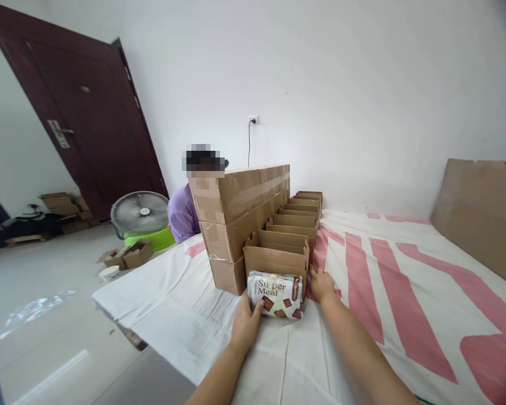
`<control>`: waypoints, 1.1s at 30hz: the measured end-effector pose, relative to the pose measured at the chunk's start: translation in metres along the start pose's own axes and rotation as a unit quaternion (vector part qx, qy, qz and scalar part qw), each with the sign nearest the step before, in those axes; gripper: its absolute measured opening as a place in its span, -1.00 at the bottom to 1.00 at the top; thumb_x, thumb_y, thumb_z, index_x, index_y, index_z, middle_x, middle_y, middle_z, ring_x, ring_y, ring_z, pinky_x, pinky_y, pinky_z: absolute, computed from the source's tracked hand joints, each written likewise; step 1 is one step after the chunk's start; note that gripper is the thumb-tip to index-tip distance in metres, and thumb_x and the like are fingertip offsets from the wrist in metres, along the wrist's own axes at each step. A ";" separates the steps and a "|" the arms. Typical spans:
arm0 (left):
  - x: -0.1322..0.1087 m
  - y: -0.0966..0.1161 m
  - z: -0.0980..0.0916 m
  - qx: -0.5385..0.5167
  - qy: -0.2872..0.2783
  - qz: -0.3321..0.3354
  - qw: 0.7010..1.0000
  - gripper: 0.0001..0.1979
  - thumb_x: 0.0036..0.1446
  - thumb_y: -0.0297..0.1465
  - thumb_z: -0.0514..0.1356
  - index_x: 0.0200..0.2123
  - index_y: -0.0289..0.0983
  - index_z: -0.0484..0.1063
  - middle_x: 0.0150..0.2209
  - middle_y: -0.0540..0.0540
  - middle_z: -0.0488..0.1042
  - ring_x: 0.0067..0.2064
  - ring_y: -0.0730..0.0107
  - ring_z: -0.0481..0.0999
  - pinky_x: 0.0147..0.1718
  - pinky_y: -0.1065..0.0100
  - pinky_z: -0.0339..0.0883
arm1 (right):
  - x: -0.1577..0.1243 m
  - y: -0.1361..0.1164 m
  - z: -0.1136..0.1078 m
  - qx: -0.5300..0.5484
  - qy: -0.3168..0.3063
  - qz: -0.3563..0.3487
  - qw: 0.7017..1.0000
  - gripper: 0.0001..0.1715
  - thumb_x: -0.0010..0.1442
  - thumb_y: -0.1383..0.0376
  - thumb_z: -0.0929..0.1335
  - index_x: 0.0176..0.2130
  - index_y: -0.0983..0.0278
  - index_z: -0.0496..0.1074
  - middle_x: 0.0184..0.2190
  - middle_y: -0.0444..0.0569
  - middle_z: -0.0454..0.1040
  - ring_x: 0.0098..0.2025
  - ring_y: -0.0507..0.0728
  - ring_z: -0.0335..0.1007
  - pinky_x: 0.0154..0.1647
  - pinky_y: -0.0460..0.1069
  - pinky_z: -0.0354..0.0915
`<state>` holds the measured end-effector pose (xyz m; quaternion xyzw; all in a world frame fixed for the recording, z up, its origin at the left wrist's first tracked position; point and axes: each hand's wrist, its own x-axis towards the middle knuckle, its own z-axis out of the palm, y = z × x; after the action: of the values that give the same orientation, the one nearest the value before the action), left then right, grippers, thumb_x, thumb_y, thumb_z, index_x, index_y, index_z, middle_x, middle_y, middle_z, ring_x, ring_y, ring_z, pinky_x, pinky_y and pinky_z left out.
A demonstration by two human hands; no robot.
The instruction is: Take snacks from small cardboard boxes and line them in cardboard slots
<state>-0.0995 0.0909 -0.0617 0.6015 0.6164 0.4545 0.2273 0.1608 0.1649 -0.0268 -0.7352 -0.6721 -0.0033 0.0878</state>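
A white and brown food pouch [278, 295] printed "Su-per Meal" stands against the front of the nearest open cardboard box [274, 259]. My left hand [247, 326] holds the pouch at its left end, with the thumb across its front and the other fingers mostly hidden at its side. By the right side of the same box is my right hand [321, 285], its fingers apart and reaching along the cardboard; I cannot tell how firmly it touches. More open boxes [299, 219] run in a row behind the nearest one.
Taped closed cartons [240, 197] are stacked left of the row. Behind them sits a person in a purple sleeve [183, 211]. A red-striped white cloth [409, 281] covers the surface. A large cardboard sheet [480, 214] stands at right; a fan [141, 214] is on the left.
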 end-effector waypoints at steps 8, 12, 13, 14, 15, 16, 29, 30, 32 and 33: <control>0.000 0.005 -0.001 0.007 -0.001 0.000 1.000 -0.61 0.19 -0.18 0.08 0.01 -0.27 0.30 0.03 -0.30 0.53 0.09 0.01 0.50 0.05 0.09 0.32 | -0.017 0.008 0.000 -0.003 0.014 -0.009 1.000 -0.45 0.34 0.45 0.09 0.21 0.28 0.34 0.13 0.19 0.40 0.11 0.28 0.33 0.01 0.06 0.23; -0.002 0.009 -0.002 0.007 0.003 -0.005 1.000 -0.65 0.18 -0.21 0.10 -0.02 -0.26 0.32 -0.01 -0.27 0.57 0.05 0.03 0.53 0.02 0.11 0.35 | -0.028 0.012 0.001 -0.005 0.022 -0.014 1.000 -0.45 0.34 0.44 0.07 0.18 0.29 0.37 0.19 0.14 0.38 0.12 0.28 0.28 0.08 0.09 0.17; -0.002 0.010 -0.003 0.006 0.003 -0.004 1.000 -0.65 0.19 -0.21 0.10 -0.02 -0.26 0.32 -0.02 -0.26 0.57 0.05 0.04 0.54 0.02 0.12 0.35 | -0.031 0.013 0.002 -0.004 0.024 -0.016 1.000 -0.46 0.35 0.41 0.08 0.18 0.29 0.37 0.21 0.13 0.36 0.14 0.29 0.26 0.10 0.10 0.14; -0.002 0.011 -0.003 0.005 0.004 -0.004 1.000 -0.65 0.18 -0.21 0.10 -0.02 -0.26 0.32 -0.01 -0.26 0.57 0.05 0.04 0.54 0.02 0.12 0.35 | -0.034 0.014 0.002 -0.003 0.025 -0.017 1.000 -0.47 0.36 0.37 0.08 0.19 0.28 0.36 0.24 0.12 0.34 0.16 0.30 0.23 0.13 0.12 0.12; -0.003 0.012 -0.004 0.003 0.004 -0.004 1.000 -0.65 0.18 -0.22 0.11 -0.02 -0.26 0.32 -0.01 -0.26 0.57 0.05 0.04 0.54 0.02 0.12 0.35 | -0.038 0.015 0.002 -0.001 0.024 -0.019 1.000 -0.47 0.37 0.31 0.09 0.21 0.27 0.35 0.26 0.11 0.32 0.18 0.31 0.21 0.14 0.13 0.10; -0.003 0.012 -0.004 0.002 0.005 -0.005 1.000 -0.65 0.18 -0.22 0.11 -0.02 -0.26 0.32 -0.01 -0.26 0.57 0.06 0.04 0.53 0.02 0.13 0.35 | -0.042 0.016 0.001 0.001 0.021 -0.022 1.000 -0.47 0.38 0.25 0.10 0.23 0.26 0.33 0.28 0.10 0.30 0.20 0.32 0.18 0.16 0.14 0.09; -0.017 0.014 -0.022 -0.017 0.008 -0.010 1.000 -0.81 0.11 -0.25 0.15 -0.24 -0.21 0.34 -0.26 -0.16 0.59 -0.15 0.07 0.57 -0.15 0.16 0.37 | -0.104 0.017 -0.010 0.041 -0.113 -0.072 0.990 -0.12 0.30 -0.18 0.09 0.42 0.17 -0.04 0.47 0.03 -0.14 0.47 0.46 -0.34 0.38 0.35 -0.35; -0.018 0.014 -0.023 -0.019 0.009 -0.009 1.000 -0.82 0.10 -0.24 0.15 -0.27 -0.20 0.33 -0.29 -0.14 0.58 -0.17 0.07 0.57 -0.17 0.17 0.37 | -0.109 0.016 -0.011 0.047 -0.124 -0.073 0.989 -0.11 0.30 -0.18 0.09 0.43 0.15 -0.07 0.48 0.02 -0.18 0.47 0.47 -0.40 0.38 0.36 -0.39; -0.020 0.014 -0.026 -0.025 0.013 -0.009 1.000 -0.82 0.08 -0.22 0.16 -0.31 -0.18 0.31 -0.33 -0.12 0.56 -0.20 0.07 0.55 -0.19 0.16 0.35 | -0.120 0.016 -0.013 0.058 -0.129 -0.090 0.986 -0.11 0.29 -0.18 0.12 0.43 0.13 -0.07 0.48 0.02 -0.23 0.48 0.45 -0.47 0.40 0.35 -0.42; -0.021 0.013 -0.027 -0.031 0.015 -0.009 0.999 -0.81 0.06 -0.21 0.16 -0.33 -0.18 0.30 -0.34 -0.11 0.55 -0.21 0.08 0.54 -0.19 0.16 0.34 | -0.126 0.015 -0.015 0.065 -0.129 -0.107 0.984 -0.11 0.29 -0.18 0.13 0.43 0.13 -0.07 0.48 0.02 -0.24 0.48 0.42 -0.48 0.41 0.33 -0.42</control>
<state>-0.1109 0.0618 -0.0435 0.5820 0.6108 0.4800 0.2405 0.1653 0.0377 -0.0295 -0.6459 -0.7514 0.1260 0.0471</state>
